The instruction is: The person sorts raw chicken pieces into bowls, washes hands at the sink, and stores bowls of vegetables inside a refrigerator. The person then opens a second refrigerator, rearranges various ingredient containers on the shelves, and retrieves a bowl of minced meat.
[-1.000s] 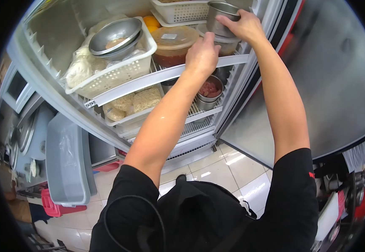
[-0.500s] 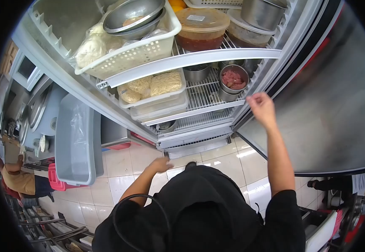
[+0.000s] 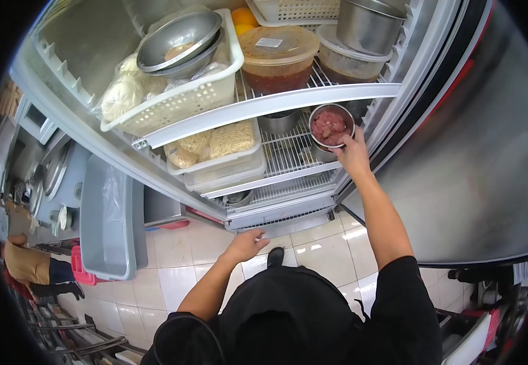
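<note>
In the head view, my right hand (image 3: 354, 156) grips the near rim of a round steel container (image 3: 332, 109) with raw pinkish-red meat (image 3: 329, 126) inside. The container tilts a little towards me. Beneath it, on the wire shelf (image 3: 287, 151) of the open fridge, stands another steel container (image 3: 323, 153), partly covered. Some of my right fingertips are hidden inside or behind the rim. Lower down, my left hand (image 3: 245, 245) hangs in front of the fridge base, holding nothing, its fingers apart.
A white basket (image 3: 182, 100) carries steel bowls (image 3: 182, 39) and bagged food. Beside it stands a lidded tub of red sauce (image 3: 279, 58). Noodles (image 3: 230, 140) sit in a lower tray. The fridge door (image 3: 458, 176) stands open rightward. At left are a grey bin (image 3: 107, 225) and a person (image 3: 30, 261).
My right hand has moved left and taken hold of the meat container, which now tilts. My left hand has risen slightly and moved right. The view has shifted.
</note>
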Available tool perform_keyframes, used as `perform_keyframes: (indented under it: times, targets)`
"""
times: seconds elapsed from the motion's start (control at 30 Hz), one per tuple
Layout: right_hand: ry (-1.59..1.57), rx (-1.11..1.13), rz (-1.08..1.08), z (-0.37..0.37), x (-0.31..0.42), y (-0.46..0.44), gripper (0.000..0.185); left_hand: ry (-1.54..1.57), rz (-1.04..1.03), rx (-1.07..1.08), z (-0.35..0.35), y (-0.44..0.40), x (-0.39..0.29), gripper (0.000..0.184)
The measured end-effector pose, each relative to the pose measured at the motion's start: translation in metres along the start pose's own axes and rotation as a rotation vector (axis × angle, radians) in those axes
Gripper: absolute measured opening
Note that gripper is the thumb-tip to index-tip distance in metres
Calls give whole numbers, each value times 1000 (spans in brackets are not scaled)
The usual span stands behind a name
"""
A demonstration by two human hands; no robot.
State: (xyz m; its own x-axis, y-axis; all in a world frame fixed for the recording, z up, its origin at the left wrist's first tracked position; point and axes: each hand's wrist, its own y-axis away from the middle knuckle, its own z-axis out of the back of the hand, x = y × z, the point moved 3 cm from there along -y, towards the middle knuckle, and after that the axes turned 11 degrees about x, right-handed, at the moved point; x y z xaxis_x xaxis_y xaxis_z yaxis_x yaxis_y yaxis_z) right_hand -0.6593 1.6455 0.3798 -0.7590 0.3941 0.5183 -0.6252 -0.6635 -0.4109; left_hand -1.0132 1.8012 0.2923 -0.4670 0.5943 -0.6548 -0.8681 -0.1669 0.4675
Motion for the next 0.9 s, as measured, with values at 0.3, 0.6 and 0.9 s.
perform_keyframes:
  times: [0.3,0.6,0.9]
  targets:
    - [96,14,41,42,70,42,32,-463,-659,-393,117,-79,-209,23]
    - [43,37,-136,32,74,88,29,-1047,-240,200,73,-145,-269,26]
    - [4,66,-189,6,61,111,30,-1053,-227,270,44,-166,-246,31]
